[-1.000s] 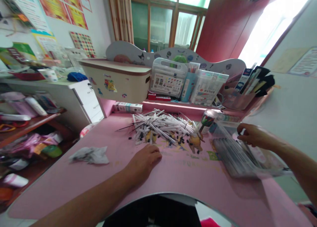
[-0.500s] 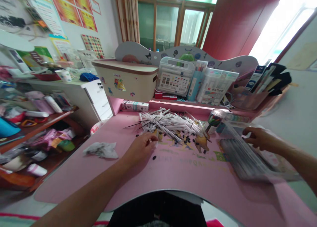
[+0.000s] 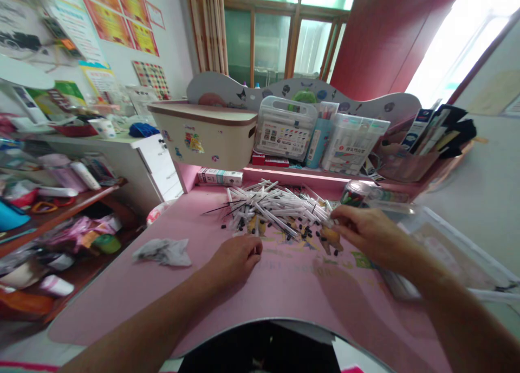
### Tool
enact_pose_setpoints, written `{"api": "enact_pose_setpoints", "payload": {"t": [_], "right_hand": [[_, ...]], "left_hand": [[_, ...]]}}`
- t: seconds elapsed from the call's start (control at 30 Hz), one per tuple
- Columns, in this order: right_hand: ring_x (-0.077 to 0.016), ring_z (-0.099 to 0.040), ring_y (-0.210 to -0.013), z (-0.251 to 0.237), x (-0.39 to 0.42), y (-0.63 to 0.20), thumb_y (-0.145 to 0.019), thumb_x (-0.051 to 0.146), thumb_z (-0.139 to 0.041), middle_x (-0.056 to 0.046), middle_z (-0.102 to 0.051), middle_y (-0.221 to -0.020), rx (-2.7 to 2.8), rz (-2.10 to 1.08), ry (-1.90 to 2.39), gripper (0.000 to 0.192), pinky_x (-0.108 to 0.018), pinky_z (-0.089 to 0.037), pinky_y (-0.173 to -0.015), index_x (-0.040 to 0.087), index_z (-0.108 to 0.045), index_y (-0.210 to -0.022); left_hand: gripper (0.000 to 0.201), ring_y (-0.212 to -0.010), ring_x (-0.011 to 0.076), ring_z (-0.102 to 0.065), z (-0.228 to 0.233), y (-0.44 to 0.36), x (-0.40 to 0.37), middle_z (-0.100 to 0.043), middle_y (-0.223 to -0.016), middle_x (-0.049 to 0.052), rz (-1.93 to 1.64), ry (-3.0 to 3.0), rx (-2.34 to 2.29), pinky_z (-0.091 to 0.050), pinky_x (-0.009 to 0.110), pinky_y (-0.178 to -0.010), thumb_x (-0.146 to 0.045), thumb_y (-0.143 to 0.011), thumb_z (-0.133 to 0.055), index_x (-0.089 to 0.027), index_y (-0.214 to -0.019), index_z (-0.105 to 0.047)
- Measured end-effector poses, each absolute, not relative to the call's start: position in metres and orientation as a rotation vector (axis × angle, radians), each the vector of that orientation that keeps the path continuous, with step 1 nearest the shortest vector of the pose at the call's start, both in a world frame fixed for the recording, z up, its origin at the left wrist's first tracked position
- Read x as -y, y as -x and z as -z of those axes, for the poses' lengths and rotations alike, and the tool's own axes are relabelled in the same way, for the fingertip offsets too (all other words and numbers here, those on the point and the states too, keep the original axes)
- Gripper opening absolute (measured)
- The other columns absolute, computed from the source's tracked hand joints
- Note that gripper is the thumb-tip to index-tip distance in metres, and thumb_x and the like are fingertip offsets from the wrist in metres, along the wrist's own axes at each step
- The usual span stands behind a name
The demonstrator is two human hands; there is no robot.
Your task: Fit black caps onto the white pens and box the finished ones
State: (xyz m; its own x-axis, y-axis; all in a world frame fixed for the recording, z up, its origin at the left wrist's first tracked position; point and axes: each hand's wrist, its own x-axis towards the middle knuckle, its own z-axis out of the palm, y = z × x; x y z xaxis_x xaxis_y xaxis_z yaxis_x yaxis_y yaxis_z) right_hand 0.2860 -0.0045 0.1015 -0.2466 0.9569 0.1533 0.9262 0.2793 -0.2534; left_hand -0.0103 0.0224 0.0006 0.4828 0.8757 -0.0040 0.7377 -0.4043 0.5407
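Observation:
A heap of thin white plastic tubes lies at the back of the pink desk, with some thin black rods poking out on its left. Small black caps are scattered along its front edge. My left hand rests on the desk before the heap, fingers curled in; whatever they may hold is hidden. Over the heap's right end, my right hand reaches with thumb and forefinger apart, and I see nothing between them. Partly behind my right forearm stands a clear plastic box with its lid open.
A crumpled white tissue lies on the left of the desk. Behind the heap are a small carton and a can. The shelf above carries a lidded cream bin, marker cases and a pen holder.
My right hand has moved left from the clear box to the right end of the heap. My left hand has come slightly nearer and curled; the loose cap beside it is out of sight.

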Motion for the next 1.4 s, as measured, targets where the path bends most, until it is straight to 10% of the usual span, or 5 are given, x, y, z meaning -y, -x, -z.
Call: {"api": "enact_pose_setpoints", "payload": {"t": [0.4,0.87,1.17,1.4], "right_hand": [[-0.0236,-0.061,-0.101,0.006,-0.051,-0.213,-0.095,0.025,-0.046,-0.01,-0.066,-0.112,2.269,-0.139,1.869,0.023,-0.031,-0.043,-0.084,0.019,-0.067,-0.103],[-0.0173,-0.058,-0.071,0.008,-0.047,-0.222,-0.08,0.013,-0.055,-0.004,-0.067,-0.079,1.999,-0.224,1.779,0.009,-0.027,-0.037,-0.064,0.018,-0.062,-0.081],[-0.0126,-0.052,-0.064,0.007,-0.022,-0.199,-0.08,0.014,-0.055,0.0,-0.061,-0.071,2.034,-0.461,1.162,0.007,-0.024,-0.038,-0.061,0.018,-0.059,-0.076],[-0.0187,-0.06,-0.083,0.012,-0.032,-0.207,-0.087,0.015,-0.052,-0.005,-0.067,-0.088,2.012,-0.294,1.451,0.014,-0.03,-0.042,-0.076,0.018,-0.065,-0.087]], "left_hand": [[0.025,-0.084,0.0272,-0.065,0.008,-0.002,-0.009,-0.067,-0.091,0.011,-0.115,-2.506,-1.398,-0.042,0.034,-0.071,-0.021,-0.094,-0.041,-0.021,-0.096,-0.066],[0.031,-0.118,0.0254,-0.056,0.021,-0.02,-0.026,-0.064,-0.126,0.012,-0.799,-2.352,-1.228,-0.042,0.042,-0.104,-0.014,-0.092,-0.047,-0.02,-0.117,-0.064],[0.028,-0.067,0.0115,-0.059,0.009,-0.025,-0.027,-0.069,-0.1,0.005,-1.143,-1.036,-0.868,-0.045,0.023,-0.059,-0.032,-0.083,-0.065,-0.02,-0.107,-0.061],[0.019,-0.05,0.0081,-0.05,0.01,-0.015,-0.042,-0.057,-0.059,-0.003,-1.212,-0.861,-0.842,-0.039,0.018,-0.05,-0.033,-0.08,-0.066,-0.016,-0.087,-0.062]]}}
